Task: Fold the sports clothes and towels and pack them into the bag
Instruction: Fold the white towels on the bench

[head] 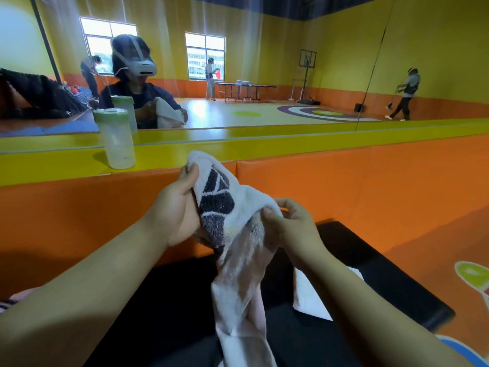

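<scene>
A white towel with a dark woven logo hangs between both hands in the middle of the view. My left hand grips its upper left edge, thumb on top. My right hand pinches the upper right edge between thumb and fingers. The towel's lower part drapes down toward my lap. Below lies a black bag, flat on the floor, with a folded white cloth resting on it behind my right forearm.
A translucent bottle with a green lid stands on the yellow ledge at the left, in front of a wall mirror. An orange padded wall runs below the ledge. The mirror reflects a gym hall with several people.
</scene>
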